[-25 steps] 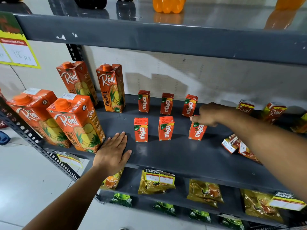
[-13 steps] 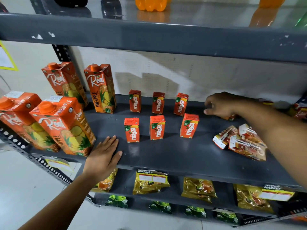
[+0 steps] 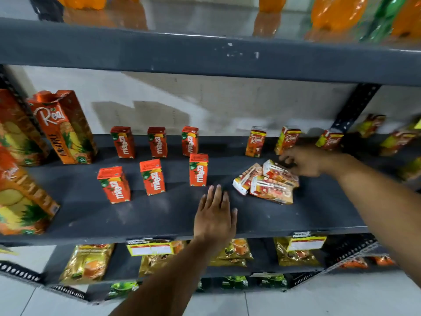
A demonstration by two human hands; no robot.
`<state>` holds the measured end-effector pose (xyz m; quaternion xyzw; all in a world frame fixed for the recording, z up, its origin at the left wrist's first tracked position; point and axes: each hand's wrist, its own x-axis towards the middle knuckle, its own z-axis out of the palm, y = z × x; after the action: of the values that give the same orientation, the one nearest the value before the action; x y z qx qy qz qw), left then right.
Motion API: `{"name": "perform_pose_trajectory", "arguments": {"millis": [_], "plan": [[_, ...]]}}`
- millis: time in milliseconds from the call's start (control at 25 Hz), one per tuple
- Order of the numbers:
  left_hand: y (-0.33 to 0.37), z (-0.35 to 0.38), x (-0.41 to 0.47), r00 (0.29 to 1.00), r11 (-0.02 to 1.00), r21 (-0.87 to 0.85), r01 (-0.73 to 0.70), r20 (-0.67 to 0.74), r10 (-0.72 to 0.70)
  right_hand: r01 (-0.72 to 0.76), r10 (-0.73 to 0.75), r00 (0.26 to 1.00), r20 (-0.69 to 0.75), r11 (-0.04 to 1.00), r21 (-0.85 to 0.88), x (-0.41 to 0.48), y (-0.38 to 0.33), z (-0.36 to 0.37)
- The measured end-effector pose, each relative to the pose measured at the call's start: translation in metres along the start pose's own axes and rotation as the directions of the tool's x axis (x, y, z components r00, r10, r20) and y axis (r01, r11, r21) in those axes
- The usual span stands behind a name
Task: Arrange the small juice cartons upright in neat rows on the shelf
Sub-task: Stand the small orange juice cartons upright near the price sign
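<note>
Several small orange Maaza cartons stand upright in two rows on the dark grey shelf [image 3: 159,215]; the front row's right one [image 3: 198,169] is nearest the middle. A pile of three small cartons [image 3: 266,182] lies flat to the right. Behind it three small Real cartons [image 3: 255,142] stand upright by the back wall. My right hand [image 3: 305,161] hovers at the back of the pile, fingers curled and touching the topmost lying carton, nothing lifted. My left hand [image 3: 215,215] rests flat on the shelf near its front edge, fingers spread.
Tall Real pineapple cartons [image 3: 65,127] stand at the left end. More small cartons [image 3: 396,142] sit blurred past the upright post at right. Orange bottles stand on the shelf above [image 3: 205,58]. Yellow pouches [image 3: 88,263] fill the shelf below.
The view has swung right. My left hand slid right along the shelf front. My right hand dropped from the back row to the pile of lying cartons.
</note>
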<state>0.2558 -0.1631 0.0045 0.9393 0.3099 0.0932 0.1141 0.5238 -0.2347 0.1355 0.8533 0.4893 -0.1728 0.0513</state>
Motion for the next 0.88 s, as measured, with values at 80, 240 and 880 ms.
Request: {"name": "perform_pose_trajectory", "arguments": {"millis": [80,240,880], "plan": [[0.006,0.012,0.008,0.997,0.998,0.06,0.028,0.067,-0.032,0.039,-0.038,0.998,-0.05,0.999,0.023,0.003,0.004,0.01],[0.0,0.017,0.008,0.998,0.996,0.092,0.003,0.063,-0.008,0.075,-0.072,0.992,-0.099,0.997,0.028,0.011,0.002,0.027],[0.001,0.017,0.009,0.999,0.996,0.084,-0.012,0.045,0.008,-0.013,0.674,0.555,-0.487,0.593,0.805,-0.016,0.103,0.103]]}}
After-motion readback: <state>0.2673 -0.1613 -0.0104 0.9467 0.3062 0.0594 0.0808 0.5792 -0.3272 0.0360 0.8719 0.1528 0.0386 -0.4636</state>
